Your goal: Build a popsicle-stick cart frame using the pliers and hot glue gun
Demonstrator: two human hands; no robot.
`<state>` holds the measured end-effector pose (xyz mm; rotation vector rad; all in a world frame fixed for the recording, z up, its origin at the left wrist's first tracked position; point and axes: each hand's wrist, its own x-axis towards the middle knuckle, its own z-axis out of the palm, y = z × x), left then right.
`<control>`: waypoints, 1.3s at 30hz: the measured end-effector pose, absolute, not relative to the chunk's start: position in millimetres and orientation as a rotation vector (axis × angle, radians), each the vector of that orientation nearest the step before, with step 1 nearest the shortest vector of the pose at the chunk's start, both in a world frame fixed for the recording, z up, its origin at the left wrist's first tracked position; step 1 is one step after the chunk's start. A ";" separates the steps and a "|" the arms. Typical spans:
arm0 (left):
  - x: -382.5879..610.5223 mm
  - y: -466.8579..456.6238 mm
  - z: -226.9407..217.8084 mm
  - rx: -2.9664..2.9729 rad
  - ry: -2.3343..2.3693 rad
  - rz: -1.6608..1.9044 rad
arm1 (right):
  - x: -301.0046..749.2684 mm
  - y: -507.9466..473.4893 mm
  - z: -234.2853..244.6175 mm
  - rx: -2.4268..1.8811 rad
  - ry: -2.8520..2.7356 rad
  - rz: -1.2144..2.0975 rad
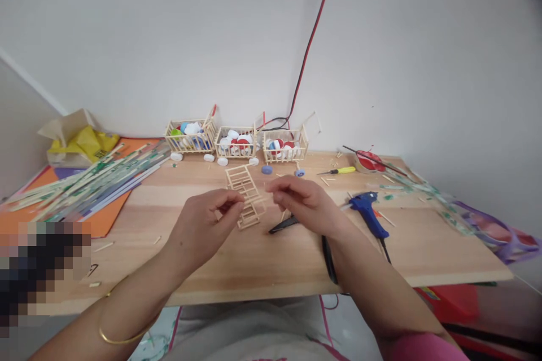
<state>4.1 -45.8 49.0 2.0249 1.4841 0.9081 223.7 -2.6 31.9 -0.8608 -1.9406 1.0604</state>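
A small ladder-like frame of thin wooden sticks (244,180) is just above the middle of the table, partly behind my left fingertips. My left hand (207,223) is closed, with thumb and forefinger pinched at the frame's left edge. To the right of it, my right hand (302,200) is closed in a pinch, apart from the frame. Whatever sits between the right fingertips is too small to make out. Under the right hand shows a black-handled tool (283,225), mostly hidden by hand and forearm.
Three stick-built carts (190,138) filled with bottle caps line the back. A blue glue gun (369,211) and a yellow screwdriver (342,170) lie at right, near a red tape roll (370,161). Bundled sticks (97,180) cover an orange sheet (112,220) at left.
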 end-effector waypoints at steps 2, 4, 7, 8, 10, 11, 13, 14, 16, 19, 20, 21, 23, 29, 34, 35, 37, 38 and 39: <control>1.6 -40.5 44.8 2.100 1.537 0.973 | 227.8 1.9 29.8 -0.893 -1.773 0.984; 0.0 -35.1 38.2 2.206 1.523 1.027 | 229.2 5.0 29.1 -0.942 -1.706 0.910; -0.2 -28.2 27.0 2.394 1.408 1.073 | 224.6 5.7 28.1 -0.971 -1.873 0.737; 0.2 -26.6 23.9 2.444 1.368 1.089 | 222.0 5.3 27.1 -0.948 -1.951 0.670; 1.6 -24.8 19.4 2.508 1.314 1.108 | 217.1 4.6 24.1 -0.872 -2.062 0.575; 2.4 -24.8 18.0 2.523 1.297 1.107 | 215.3 4.6 22.2 -0.838 -2.099 0.550; 4.1 -26.2 16.7 2.539 1.273 1.094 | 213.2 5.2 18.3 -0.804 -2.150 0.512; 4.7 -27.6 16.7 2.542 1.267 1.085 | 212.8 5.6 16.7 -0.799 -2.176 0.495; 4.8 -31.0 18.0 2.518 1.268 1.076 | 212.7 6.5 14.1 -0.801 -2.224 0.471; 0.5 -34.5 23.8 2.299 1.431 1.013 | 212.8 7.5 11.5 -0.804 -2.244 0.476; -2.2 -34.4 26.3 2.166 1.518 0.960 | 212.7 7.8 10.9 -0.803 -2.237 0.482; -5.2 -33.5 28.7 2.014 1.595 0.891 | 212.6 8.1 10.3 -0.802 -2.230 0.487; -11.4 -29.7 31.6 1.729 1.629 0.741 | 212.4 8.6 9.5 -0.802 -2.229 0.498; -16.5 -17.8 18.9 1.199 1.213 0.532 | 211.4 8.0 10.5 -0.803 -2.277 0.485; -7.7 -17.0 8.8 0.875 1.103 0.607 | 209.3 6.0 13.7 -0.800 -2.292 0.483; -6.1 -17.2 8.7 0.823 1.083 0.618 | 208.8 5.8 14.2 -0.801 -2.296 0.481; -3.6 -17.3 9.8 0.752 1.047 0.633 | 208.1 5.6 14.9 -0.802 -2.303 0.478; -2.6 -17.2 10.7 0.727 1.032 0.636 | 207.8 5.6 15.0 -0.802 -2.306 0.477; -1.6 -17.1 11.6 0.708 1.022 0.637 | 207.5 5.6 15.0 -0.802 -2.307 0.479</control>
